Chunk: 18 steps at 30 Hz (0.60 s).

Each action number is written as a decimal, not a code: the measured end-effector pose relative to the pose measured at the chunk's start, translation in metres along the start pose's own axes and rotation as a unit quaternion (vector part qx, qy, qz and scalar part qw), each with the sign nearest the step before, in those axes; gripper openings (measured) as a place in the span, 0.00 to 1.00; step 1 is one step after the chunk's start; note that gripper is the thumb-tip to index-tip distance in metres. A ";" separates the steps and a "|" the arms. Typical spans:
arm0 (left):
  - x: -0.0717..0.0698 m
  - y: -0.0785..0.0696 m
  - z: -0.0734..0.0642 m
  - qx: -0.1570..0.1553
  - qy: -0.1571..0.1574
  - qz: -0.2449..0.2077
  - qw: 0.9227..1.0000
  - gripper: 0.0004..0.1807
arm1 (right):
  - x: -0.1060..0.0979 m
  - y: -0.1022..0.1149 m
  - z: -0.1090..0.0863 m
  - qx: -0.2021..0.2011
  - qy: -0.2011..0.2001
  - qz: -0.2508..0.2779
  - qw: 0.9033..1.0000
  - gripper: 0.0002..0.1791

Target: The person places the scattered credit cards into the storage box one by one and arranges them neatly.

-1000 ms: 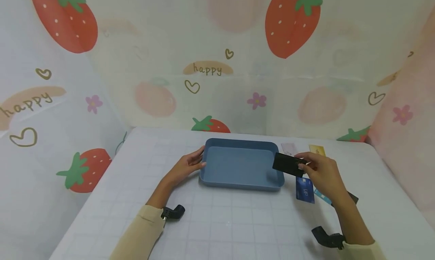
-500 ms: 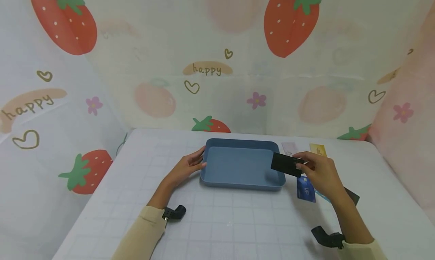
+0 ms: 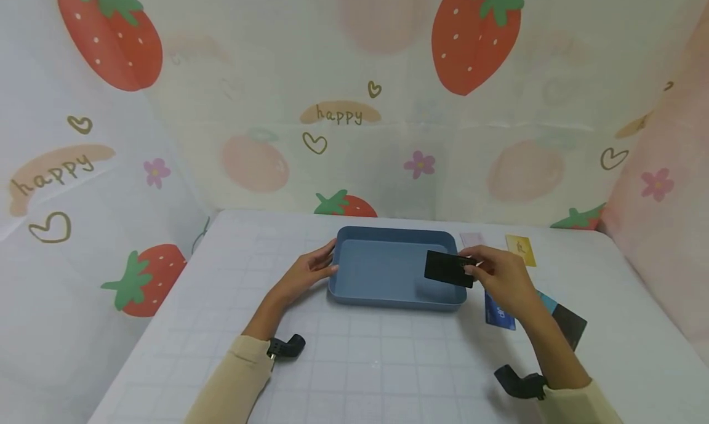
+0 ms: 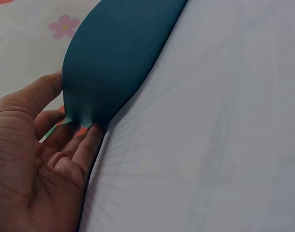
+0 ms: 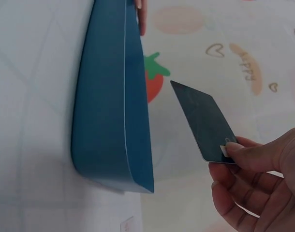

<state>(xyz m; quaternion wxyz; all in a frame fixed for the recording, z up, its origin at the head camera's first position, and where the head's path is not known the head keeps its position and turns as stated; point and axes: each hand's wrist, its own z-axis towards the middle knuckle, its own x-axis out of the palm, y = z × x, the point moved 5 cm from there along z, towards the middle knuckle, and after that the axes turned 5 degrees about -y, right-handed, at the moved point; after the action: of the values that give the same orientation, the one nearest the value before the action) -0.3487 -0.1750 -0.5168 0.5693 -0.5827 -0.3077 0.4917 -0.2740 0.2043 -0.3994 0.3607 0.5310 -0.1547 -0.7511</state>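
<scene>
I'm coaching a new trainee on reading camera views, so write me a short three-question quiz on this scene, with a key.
1. Which hand pinches a black card?
2. True or false: the left hand touches the blue tray.
3. The yellow card lies: A) in the tray, B) on the table, C) under the tray.

Key: 1. The right hand. 2. True. 3. B.

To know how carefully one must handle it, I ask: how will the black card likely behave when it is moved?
The black card is probably stiff: pinched near one end, it shows no obvious sag. Being so thin, it is likely light for the right grip. Its smooth-looking face may make it somewhat slippery.
</scene>
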 end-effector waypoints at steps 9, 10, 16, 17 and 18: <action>0.003 -0.002 0.001 0.001 -0.001 0.007 1.000 0.40 | 0.010 0.009 0.010 0.010 0.020 0.016 1.000 0.15; 0.003 -0.002 0.001 0.002 0.000 0.008 1.000 0.40 | 0.012 0.009 0.011 0.012 0.023 0.016 1.000 0.15; 0.003 -0.003 0.000 -0.003 0.003 -0.007 1.000 0.40 | 0.024 0.013 0.018 0.010 0.040 0.015 0.999 0.15; 0.002 -0.003 -0.001 -0.006 0.002 -0.009 1.000 0.40 | 0.026 0.014 0.020 0.005 0.041 0.016 0.999 0.15; 0.002 -0.003 -0.001 -0.007 0.000 -0.008 1.000 0.40 | 0.028 0.015 0.022 0.000 0.044 0.017 0.999 0.14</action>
<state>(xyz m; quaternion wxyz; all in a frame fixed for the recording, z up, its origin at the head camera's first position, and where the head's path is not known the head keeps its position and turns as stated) -0.3469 -0.1731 -0.5141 0.5692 -0.5843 -0.3154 0.4848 -0.2936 0.1713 -0.4009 0.3803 0.5604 -0.1478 -0.7208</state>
